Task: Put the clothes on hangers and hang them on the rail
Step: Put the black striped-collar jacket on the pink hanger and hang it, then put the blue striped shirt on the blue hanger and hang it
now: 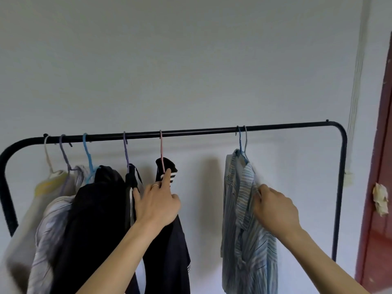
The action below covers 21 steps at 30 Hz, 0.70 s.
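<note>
A black metal rail [201, 131] runs across the view. On a pink hanger [161, 149] hangs a dark garment with white stripes [169, 240]; my left hand [158, 203] grips it just below the hook. To the right, a blue striped shirt [244, 219] hangs on two hangers [242, 141], and my right hand [275, 211] pinches its collar edge. Further left hang a black garment [95, 209], a pale striped one [53, 219] and a cream and yellow one [45, 185] on their own hangers.
A white wall lies close behind the rail. A dark red door [379, 187] stands at the far right, with a crumpled paper wad [380, 198] on its edge. The rail's right upright [339, 198] drops beside the shirt. Bare rail shows between the two held garments.
</note>
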Motion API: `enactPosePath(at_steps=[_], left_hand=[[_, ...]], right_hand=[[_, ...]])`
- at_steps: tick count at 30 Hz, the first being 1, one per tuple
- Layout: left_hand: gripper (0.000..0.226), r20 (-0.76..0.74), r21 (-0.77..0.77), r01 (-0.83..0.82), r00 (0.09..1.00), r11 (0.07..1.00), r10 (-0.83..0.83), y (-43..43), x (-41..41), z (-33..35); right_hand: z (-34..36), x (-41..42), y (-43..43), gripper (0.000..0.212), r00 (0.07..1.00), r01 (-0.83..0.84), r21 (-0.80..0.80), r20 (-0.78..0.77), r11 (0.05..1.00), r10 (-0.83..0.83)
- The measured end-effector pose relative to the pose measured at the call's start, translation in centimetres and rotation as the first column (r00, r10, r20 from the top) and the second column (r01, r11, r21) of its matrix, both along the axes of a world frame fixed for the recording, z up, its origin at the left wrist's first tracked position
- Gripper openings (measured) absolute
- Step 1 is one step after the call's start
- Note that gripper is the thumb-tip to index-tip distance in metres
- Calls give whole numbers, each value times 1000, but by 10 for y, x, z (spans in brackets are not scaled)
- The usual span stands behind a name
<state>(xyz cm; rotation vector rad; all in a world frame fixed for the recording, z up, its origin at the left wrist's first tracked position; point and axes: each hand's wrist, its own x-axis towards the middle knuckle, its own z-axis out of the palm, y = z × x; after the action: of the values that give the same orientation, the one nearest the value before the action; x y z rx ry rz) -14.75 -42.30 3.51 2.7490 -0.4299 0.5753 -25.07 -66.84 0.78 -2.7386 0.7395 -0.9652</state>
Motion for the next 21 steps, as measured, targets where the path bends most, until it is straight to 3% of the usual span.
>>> enactPosePath(at_steps=[2, 6, 10, 14, 21], left_hand=[[75, 31, 13, -38, 999, 999, 37, -3, -1, -3], [76, 88, 71, -123, 989, 990, 117, -7, -10, -7], [72, 221, 186, -165, 967, 969, 123, -21, -25, -5], [68, 351, 173, -37, 936, 984, -27, -48, -32, 6], [73, 191, 82, 194, 960, 977, -207, -124, -21, 16]], right_hand=[[-1, -4, -6, 23, 999, 38, -6, -30, 999, -38], [2, -2, -35, 44, 998, 40, 168, -60, 985, -31], [1, -2, -67, 45, 995, -43, 173, 99, 984, 26], [5, -16, -89, 43, 950, -133, 102, 296, 986, 97], [49, -17, -98, 41, 896, -159, -45, 412, 986, 163]])
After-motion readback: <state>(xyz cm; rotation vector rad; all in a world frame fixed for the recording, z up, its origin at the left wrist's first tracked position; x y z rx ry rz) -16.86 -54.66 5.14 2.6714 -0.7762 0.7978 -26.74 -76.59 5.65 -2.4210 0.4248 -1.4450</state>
